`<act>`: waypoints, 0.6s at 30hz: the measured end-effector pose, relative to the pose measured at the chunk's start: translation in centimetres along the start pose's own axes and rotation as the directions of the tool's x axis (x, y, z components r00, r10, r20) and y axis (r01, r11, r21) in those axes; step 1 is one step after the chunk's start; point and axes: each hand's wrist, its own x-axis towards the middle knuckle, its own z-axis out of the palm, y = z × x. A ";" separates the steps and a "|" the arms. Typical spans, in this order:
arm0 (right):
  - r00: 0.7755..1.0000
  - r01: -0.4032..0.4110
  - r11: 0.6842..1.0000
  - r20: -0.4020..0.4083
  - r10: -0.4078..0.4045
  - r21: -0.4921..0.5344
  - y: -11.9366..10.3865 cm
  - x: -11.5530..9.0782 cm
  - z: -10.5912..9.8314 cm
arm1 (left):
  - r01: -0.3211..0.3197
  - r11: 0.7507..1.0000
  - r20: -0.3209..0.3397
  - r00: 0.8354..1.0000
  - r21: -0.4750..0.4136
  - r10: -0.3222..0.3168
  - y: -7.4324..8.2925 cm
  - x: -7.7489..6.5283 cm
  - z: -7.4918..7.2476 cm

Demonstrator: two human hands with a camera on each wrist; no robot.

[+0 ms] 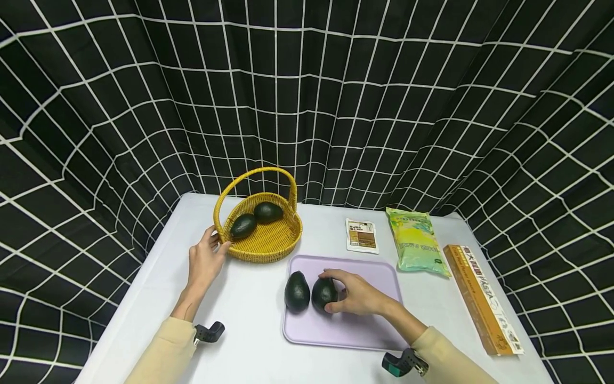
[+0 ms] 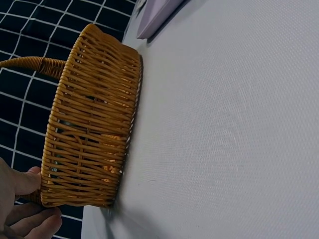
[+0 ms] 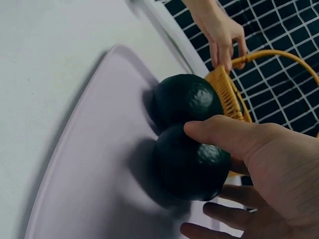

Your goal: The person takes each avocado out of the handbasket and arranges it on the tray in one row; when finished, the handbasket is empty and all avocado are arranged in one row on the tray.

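Note:
My left hand point(image 1: 207, 258) pinches the rim of a yellow wicker basket point(image 1: 263, 256) near the foot of its arched handle; in the left wrist view its thumb point(image 2: 26, 182) lies against the weave. Two dark green avocados point(image 1: 243, 226) lie inside the basket. On a pale purple tray point(image 1: 345, 337), two more avocados sit side by side. My right hand point(image 1: 357, 294) curls its thumb and fingers round the right-hand avocado point(image 1: 322, 295). Just left of it is the other avocado point(image 1: 297, 292), close against it in the right wrist view.
At the back of the white table stand a small white-and-brown packet point(image 1: 362, 236) and a green-yellow bag point(image 1: 418, 242). A long orange-and-white pasta box point(image 1: 483, 301) lies along the right side. A black gridded curtain point(image 1: 316, 106) surrounds the table's back and sides.

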 end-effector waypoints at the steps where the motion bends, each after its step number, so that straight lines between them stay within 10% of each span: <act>1: 1.000 0.002 1.000 0.001 -0.002 0.000 0.0 0.0 0.0 | 0.001 1.000 0.000 1.000 -0.001 -0.001 0.0 0.0 0.0; 18: 0.999 -0.044 0.999 0.005 0.044 -0.003 -0.2 0.4 0.0 | 0.013 1.000 0.008 1.000 0.016 -0.013 0.1 0.1 0.0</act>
